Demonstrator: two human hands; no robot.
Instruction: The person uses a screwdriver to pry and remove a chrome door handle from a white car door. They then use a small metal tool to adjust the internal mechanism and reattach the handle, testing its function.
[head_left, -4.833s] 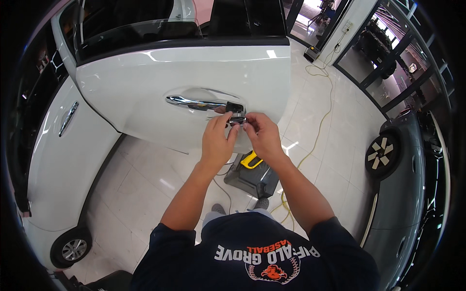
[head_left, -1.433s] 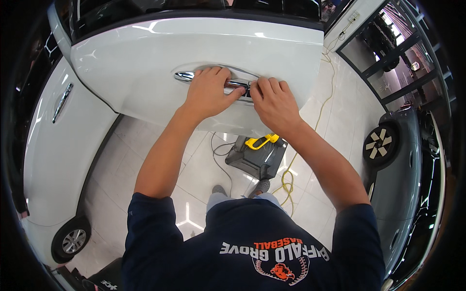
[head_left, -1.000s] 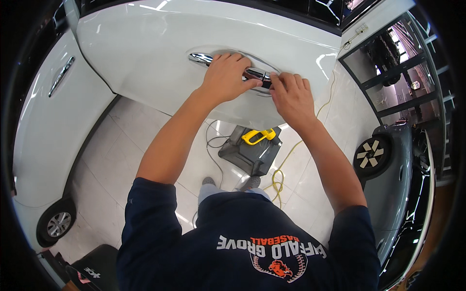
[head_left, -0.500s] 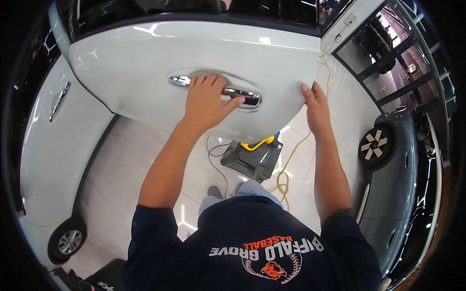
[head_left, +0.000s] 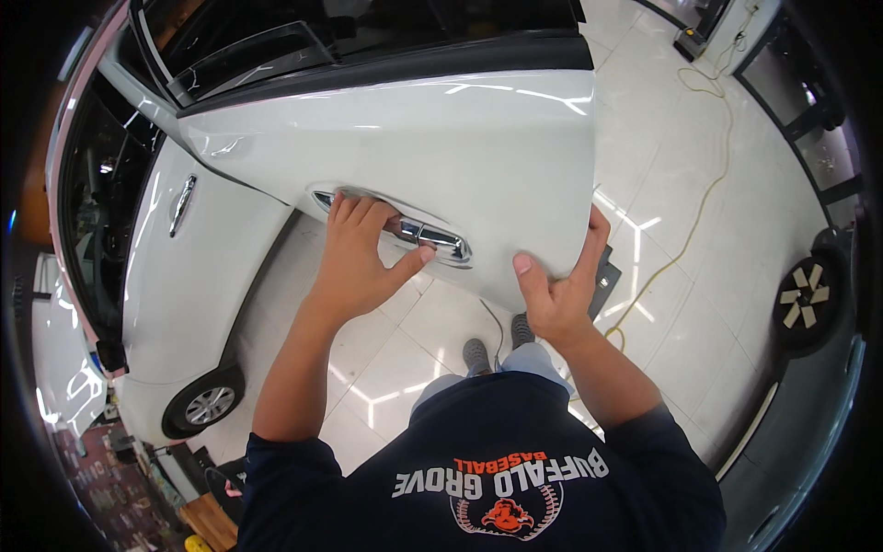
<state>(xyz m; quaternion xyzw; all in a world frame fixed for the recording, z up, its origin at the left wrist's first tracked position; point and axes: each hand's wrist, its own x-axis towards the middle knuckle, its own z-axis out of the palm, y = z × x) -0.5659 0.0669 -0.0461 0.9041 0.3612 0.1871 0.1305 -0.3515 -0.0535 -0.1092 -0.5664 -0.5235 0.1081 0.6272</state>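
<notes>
In front of me stands a white car door (head_left: pixel 515 156), swung out from the car. My left hand (head_left: pixel 354 267) is at its chrome door handle (head_left: pixel 443 241), fingers curled over the upper side and thumb at the lower edge. The handle's middle is partly hidden by that hand. My right hand (head_left: pixel 566 299) pinches the door's free edge, its thumb on the white outer face and its fingers reaching round behind, where their tips are hidden.
The white car's body (head_left: pixel 170 276) with a wheel (head_left: pixel 207 405) is at left. A dark grey car (head_left: pixel 791 432) stands at right. A yellow cord (head_left: pixel 704 216) crosses the tiled floor (head_left: pixel 662 340). A black case (head_left: pixel 604 283) pokes out past the door's edge.
My view has turned, and the door now stands lower in it. The right hand has closed further round the door's edge. The black case is now mostly hidden by the door.
</notes>
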